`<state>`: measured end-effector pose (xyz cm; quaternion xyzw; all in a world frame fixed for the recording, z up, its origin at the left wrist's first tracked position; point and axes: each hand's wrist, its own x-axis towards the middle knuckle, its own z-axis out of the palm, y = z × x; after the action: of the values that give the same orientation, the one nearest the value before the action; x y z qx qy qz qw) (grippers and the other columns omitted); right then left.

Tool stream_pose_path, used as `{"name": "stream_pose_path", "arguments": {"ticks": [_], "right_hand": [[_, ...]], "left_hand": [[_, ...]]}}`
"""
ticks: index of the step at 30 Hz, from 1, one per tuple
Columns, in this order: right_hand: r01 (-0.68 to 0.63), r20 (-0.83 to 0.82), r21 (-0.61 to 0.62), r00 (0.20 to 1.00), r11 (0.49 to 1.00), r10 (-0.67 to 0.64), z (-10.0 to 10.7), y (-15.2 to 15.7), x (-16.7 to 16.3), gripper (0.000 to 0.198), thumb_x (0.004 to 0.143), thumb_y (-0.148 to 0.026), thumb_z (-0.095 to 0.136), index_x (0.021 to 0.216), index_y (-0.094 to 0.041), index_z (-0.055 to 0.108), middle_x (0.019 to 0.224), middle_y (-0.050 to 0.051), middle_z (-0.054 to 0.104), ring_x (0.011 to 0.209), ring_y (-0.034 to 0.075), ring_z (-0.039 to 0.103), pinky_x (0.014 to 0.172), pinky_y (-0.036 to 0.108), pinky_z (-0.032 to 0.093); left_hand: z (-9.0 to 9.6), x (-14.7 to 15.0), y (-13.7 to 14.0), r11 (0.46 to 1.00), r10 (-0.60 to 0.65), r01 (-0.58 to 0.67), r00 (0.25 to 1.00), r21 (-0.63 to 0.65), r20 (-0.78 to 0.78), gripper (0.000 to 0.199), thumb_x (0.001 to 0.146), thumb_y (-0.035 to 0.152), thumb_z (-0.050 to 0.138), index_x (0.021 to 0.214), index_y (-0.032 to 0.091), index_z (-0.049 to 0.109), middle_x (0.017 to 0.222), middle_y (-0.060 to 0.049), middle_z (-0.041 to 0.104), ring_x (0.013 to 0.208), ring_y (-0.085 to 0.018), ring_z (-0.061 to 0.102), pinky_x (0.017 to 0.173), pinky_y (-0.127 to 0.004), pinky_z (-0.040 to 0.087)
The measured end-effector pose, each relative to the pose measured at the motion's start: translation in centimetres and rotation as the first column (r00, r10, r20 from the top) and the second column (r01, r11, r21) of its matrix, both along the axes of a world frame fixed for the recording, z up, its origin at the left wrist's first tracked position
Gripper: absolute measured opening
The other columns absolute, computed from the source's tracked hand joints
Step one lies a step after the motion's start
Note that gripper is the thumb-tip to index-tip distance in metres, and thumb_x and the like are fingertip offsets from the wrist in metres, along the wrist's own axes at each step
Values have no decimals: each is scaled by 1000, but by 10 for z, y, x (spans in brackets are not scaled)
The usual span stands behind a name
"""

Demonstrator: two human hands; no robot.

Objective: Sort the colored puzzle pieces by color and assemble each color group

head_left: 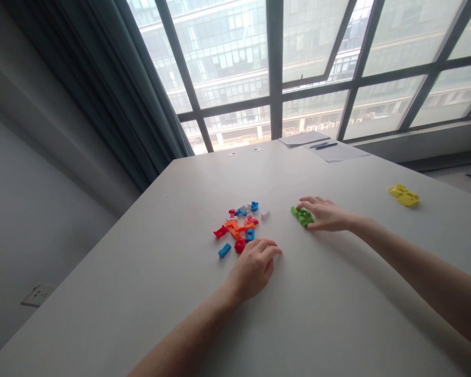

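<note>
On the table, a small pile of green plastic pieces [305, 217] lies in front of my right hand [326, 214]. Its fingers are spread and curved around the near side of that pile, with the thumb and fingertips at its edges. My left hand [255, 268] rests palm down beside a loose heap of plastic pieces, its fingers apart and nothing visible in them. In the heap are orange pieces [234, 228], a red piece [220, 232], a blue piece [224, 251] and a white piece [265, 214]. Another red piece [239, 246] lies right by my left hand's knuckles.
Yellow pieces [404, 195] form a separate group at the right side of the white table [172, 293]. Paper sheets [337, 152] with pens [326, 146] lie at the far edge. Beyond are windows [235, 52] and a dark curtain [113, 78].
</note>
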<state>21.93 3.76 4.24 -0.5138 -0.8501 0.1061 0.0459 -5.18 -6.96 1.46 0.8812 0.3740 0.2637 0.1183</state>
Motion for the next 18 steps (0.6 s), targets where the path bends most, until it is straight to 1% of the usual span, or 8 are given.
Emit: {"name": "stream_pose_path", "arguments": {"ticks": [5, 10, 14, 18], "right_hand": [[-7, 27, 14, 1000, 1000, 7, 1, 1, -3, 59, 66, -34, 58, 124, -24, 55, 145, 13, 43, 132, 36, 41, 105, 52, 33], [-14, 58, -1, 998, 1000, 14, 3, 4, 10, 61, 66, -37, 59, 125, -25, 55, 145, 12, 44, 132, 35, 41, 106, 52, 32], [21, 79, -11, 997, 1000, -20, 3, 6, 36, 59, 64, -37, 60, 122, -26, 57, 140, 11, 50, 129, 35, 45, 103, 52, 35], [94, 116, -1, 989, 996, -93, 4, 10, 79, 59, 61, -35, 61, 120, -28, 60, 137, 11, 54, 125, 37, 49, 98, 53, 38]], "left_hand": [[0, 0, 0, 1000, 0, 0, 1000, 3, -3, 32, 84, 1, 48, 106, 20, 62, 111, -6, 65, 107, -21, 57, 98, -39, 46], [0, 0, 1, 1000, -1, 1, 1000, 6, -2, 32, 84, 2, 48, 106, 20, 62, 111, -6, 65, 107, -21, 57, 97, -39, 46], [0, 0, 0, 1000, -2, 2, 1000, 3, -4, 33, 84, 1, 48, 106, 20, 62, 111, -6, 65, 107, -21, 57, 97, -38, 47], [0, 0, 0, 1000, 1, -1, 1000, 4, -6, 34, 83, 1, 48, 106, 21, 62, 110, -6, 64, 107, -21, 57, 98, -38, 47]]}}
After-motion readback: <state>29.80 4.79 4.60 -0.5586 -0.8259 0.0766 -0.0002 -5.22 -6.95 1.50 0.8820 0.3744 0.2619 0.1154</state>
